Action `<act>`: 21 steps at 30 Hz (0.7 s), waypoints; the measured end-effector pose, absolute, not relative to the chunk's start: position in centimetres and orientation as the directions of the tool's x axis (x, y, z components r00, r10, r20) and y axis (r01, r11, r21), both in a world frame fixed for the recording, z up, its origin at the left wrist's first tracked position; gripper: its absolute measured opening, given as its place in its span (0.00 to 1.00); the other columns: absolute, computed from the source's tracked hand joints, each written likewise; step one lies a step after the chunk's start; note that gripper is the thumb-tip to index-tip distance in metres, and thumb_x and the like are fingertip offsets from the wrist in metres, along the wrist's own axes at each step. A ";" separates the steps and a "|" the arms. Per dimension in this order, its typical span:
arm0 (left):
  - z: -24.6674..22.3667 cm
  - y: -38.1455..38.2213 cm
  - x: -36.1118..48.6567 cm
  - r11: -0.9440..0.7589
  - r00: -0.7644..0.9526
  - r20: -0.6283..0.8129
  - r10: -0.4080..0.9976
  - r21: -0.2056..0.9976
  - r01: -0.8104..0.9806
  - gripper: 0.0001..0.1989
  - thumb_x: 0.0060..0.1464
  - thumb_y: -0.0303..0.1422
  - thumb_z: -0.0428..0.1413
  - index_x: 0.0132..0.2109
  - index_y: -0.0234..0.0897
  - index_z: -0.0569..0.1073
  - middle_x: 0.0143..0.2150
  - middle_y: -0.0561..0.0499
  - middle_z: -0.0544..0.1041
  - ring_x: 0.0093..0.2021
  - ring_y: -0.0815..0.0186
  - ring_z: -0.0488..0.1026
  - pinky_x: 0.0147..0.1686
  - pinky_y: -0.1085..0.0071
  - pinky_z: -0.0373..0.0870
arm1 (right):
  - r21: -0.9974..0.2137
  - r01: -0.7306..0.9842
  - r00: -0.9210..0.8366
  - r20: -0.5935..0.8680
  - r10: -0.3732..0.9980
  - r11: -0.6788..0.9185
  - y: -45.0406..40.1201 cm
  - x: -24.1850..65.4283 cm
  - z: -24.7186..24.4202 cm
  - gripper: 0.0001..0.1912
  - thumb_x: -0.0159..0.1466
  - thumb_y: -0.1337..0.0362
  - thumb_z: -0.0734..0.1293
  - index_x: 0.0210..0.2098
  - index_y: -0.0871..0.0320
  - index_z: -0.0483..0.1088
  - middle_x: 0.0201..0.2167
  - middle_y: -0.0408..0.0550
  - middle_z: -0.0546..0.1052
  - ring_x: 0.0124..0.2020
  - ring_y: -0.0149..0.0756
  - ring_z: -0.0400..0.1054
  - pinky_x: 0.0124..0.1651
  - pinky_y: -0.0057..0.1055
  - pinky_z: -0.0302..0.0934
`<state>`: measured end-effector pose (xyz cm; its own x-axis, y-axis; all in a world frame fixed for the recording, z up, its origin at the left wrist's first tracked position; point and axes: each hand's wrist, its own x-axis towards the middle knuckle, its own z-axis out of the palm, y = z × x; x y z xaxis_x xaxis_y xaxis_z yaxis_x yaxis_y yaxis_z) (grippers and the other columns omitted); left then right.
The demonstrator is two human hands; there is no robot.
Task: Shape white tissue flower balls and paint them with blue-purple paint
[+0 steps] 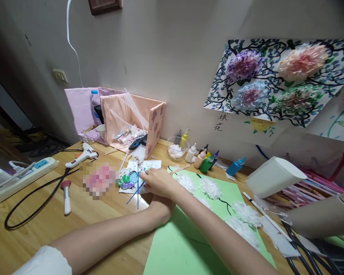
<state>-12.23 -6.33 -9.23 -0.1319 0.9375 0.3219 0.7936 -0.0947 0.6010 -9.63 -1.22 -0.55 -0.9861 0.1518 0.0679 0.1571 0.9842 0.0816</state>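
From the lower right my right arm crosses over my left. The bent fingers of my right hand [157, 182] are closed at the end of a thin blue stick [134, 194], beside a flower-shaped paint palette [128, 178] with green, purple and blue paint. A second blue stick [138, 193] stands almost upright in view there. My left hand [162, 211] rests at the left edge of the green sheet [177, 244], its fingers hidden behind my right wrist. Several white ruffled flowers [211, 188] and black painted stems lie on that sheet.
Along the wall stand paint bottles [206, 163] and a clear bowl [177, 148]. A pink fabric box [156, 128] holds small packets. A glue gun [84, 154], a brush [67, 196] and a power strip [43, 168] lie left. Scissors [306, 248] and a white roll [275, 176] are right.
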 end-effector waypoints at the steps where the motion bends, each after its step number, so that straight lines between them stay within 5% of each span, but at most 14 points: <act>1: -9.3 -6.6 -12.2 -0.129 -0.071 0.312 0.947 0.575 0.808 0.14 0.51 0.27 0.43 0.44 0.36 0.66 0.45 0.46 0.69 0.54 0.53 0.58 0.55 0.61 0.56 | 0.061 0.170 -0.983 0.081 0.165 0.984 -1.1 -9.5 -0.6 0.08 0.60 0.66 0.59 0.40 0.56 0.61 0.34 0.48 0.73 0.35 0.39 0.66 0.29 0.28 0.55; 8: -7.8 -7.1 -12.1 -0.048 -0.007 0.119 0.993 0.452 0.890 0.17 0.54 0.28 0.38 0.48 0.33 0.63 0.46 0.40 0.69 0.48 0.53 0.64 0.50 0.56 0.60 | -0.226 0.346 -0.899 0.196 0.391 0.911 0.8 -8.2 -0.8 0.07 0.58 0.69 0.58 0.38 0.57 0.61 0.33 0.46 0.72 0.34 0.33 0.64 0.32 0.26 0.51; 15: -6.6 -7.2 -11.8 -0.096 -0.023 0.260 0.965 0.437 0.894 0.23 0.55 0.31 0.40 0.57 0.31 0.55 0.55 0.37 0.62 0.58 0.51 0.54 0.56 0.48 0.49 | -0.513 0.446 -0.732 0.263 0.629 0.733 2.0 -8.0 -0.9 0.07 0.62 0.66 0.55 0.37 0.58 0.63 0.31 0.45 0.73 0.30 0.32 0.66 0.31 0.24 0.52; 21: -6.0 -7.2 -11.9 -0.082 -0.017 0.286 0.958 0.330 0.940 0.25 0.52 0.28 0.43 0.59 0.34 0.54 0.57 0.39 0.61 0.59 0.51 0.51 0.58 0.44 0.37 | -0.646 0.414 -0.683 0.245 0.688 0.642 2.7 -7.7 -1.8 0.11 0.64 0.64 0.54 0.34 0.58 0.66 0.30 0.47 0.74 0.33 0.33 0.68 0.37 0.25 0.56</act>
